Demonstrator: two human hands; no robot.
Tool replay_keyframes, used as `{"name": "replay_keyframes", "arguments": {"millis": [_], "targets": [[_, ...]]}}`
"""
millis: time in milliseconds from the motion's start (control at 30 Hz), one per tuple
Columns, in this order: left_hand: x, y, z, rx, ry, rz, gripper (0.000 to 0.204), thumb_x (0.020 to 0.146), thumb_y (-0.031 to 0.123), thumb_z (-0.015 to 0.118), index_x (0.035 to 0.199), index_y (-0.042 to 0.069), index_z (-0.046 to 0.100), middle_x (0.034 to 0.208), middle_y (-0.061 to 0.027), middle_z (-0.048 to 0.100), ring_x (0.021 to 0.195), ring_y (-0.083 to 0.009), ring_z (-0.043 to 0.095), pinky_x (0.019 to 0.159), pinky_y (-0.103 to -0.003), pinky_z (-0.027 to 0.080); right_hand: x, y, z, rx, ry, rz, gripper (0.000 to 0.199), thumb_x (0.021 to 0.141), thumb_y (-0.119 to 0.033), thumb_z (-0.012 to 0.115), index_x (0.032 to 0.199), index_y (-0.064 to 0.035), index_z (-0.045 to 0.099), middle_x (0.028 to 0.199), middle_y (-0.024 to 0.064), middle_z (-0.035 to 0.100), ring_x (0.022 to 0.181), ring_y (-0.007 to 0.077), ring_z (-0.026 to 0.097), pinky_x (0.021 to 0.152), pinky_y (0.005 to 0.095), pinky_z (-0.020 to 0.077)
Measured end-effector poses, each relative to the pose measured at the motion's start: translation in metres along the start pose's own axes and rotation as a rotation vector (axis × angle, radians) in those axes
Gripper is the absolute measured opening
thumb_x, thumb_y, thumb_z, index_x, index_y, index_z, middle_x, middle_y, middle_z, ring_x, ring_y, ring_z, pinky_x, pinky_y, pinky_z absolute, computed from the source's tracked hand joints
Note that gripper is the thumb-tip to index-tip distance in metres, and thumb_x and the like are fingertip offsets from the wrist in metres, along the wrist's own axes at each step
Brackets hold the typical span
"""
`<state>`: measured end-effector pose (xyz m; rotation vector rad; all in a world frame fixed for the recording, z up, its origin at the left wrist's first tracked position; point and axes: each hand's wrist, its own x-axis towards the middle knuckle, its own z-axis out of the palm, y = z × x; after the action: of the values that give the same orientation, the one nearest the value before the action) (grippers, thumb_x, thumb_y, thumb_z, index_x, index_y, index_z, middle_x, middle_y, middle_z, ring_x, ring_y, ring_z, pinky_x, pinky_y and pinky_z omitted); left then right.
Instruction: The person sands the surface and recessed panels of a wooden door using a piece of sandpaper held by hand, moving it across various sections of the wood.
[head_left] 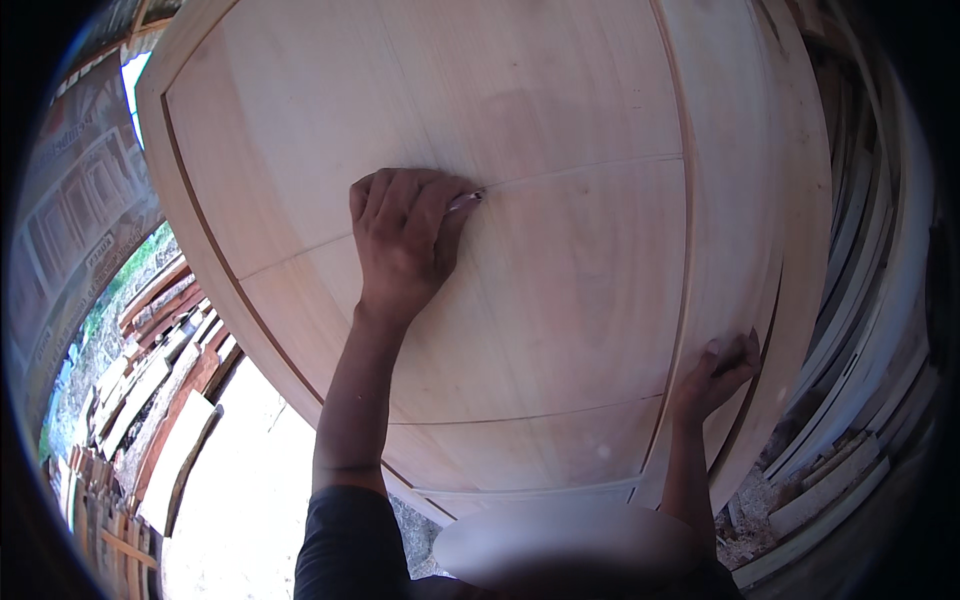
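Note:
A large pale wooden door panel (560, 290) fills the middle of the view, with thin seams or lines crossing it and raised frame strips along its sides. My left hand (405, 235) is on its surface near the middle, fingers curled and closed. A small whitish piece (463, 202) sticks out between the thumb and fingers, beside one of the cross lines; its kind is too small to tell. Lower right, my right hand (712, 382) is closed at the door's right frame strip, fingertips curled near a dark groove. Whatever it grips, if anything, is hidden.
Stacked boards and offcuts (165, 380) lie to the left on bright ground. Long timber strips (850, 310) lean at the right, with shavings (745, 520) below them. A printed banner (75, 220) hangs at far left. A blurred pale rounded shape (560, 540) covers the lower middle.

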<state>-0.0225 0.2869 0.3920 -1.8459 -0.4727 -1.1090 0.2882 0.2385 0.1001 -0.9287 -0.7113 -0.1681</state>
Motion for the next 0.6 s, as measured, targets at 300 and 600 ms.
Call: {"name": "replay_keyframes", "arguments": {"millis": [300,600], "targets": [[-0.06,-0.056,-0.056,0.143,0.037,-0.099,0.02,0.087,0.008,0.084,0.104,0.012,0.073,0.095,-0.0022,0.07,0.088,-0.0233,0.065,0.085,-0.041,0.045,-0.005,0.017,-0.008,-0.118,0.014,0.01,0.069,0.108,-0.047,0.065,0.148,0.0001,0.035,0.154,0.0235,0.041,0.14,0.0352,0.046,0.119,0.0481,0.0397],[-0.084,-0.076,-0.073,0.114,0.053,-0.096,0.023,0.081,0.008,0.086,0.102,0.013,0.077,0.094,-0.0015,0.071,0.089,-0.0223,0.067,0.085,-0.04,0.046,-0.007,0.035,-0.026,-0.318,0.083,-0.023,0.072,0.112,-0.05,0.056,0.151,0.0083,0.039,0.148,0.0296,0.048,0.139,0.0397,0.05,0.117,0.05,0.0416]]}}
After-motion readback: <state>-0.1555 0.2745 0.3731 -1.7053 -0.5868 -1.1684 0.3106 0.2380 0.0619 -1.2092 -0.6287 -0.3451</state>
